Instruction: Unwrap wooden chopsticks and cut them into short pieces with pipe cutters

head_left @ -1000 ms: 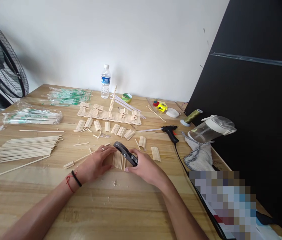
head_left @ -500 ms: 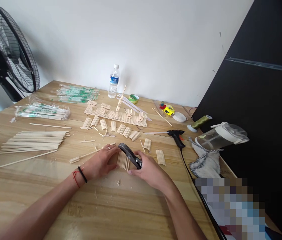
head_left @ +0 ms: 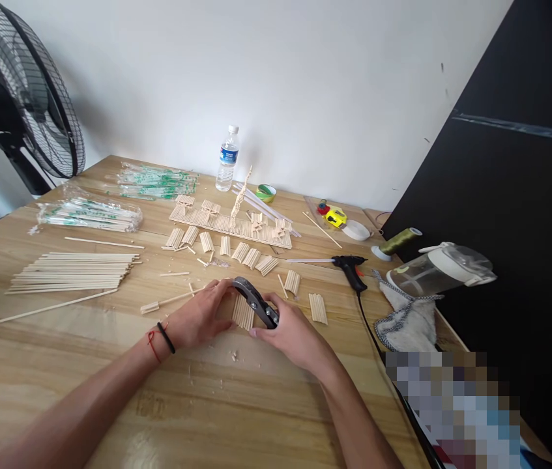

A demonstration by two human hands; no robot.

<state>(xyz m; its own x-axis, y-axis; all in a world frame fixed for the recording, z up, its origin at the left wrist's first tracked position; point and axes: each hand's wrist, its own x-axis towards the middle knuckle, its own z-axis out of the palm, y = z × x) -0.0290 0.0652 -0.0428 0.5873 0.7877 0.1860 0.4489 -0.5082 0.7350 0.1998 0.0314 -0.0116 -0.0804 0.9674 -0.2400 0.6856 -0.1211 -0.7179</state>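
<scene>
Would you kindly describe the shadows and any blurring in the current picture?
Head view: soft shadows on the wall beside the fan and bottle; head view: pixel blocks hide a lower-right patch; head view: the dark tool in the right hand looks fairly sharp.

Tabletop (head_left: pixel 109 371): smooth wood grain, faint sheen. Loose sticks (head_left: pixel 70 270), left of frame: pale bare wood, matt. Slatted panel (head_left: pixel 242 314), frame centre: same matt wood, ridged. Hand tool (head_left: pixel 257 303): dark, metal-looking, bright rivets. Wrappers (head_left: pixel 153 182), upper left: crinkled glossy clear plastic. Bottle (head_left: pixel 227 158), upper centre: clear shiny plastic. Cloth (head_left: pixel 415 322), right: fluffy, matt.
</scene>
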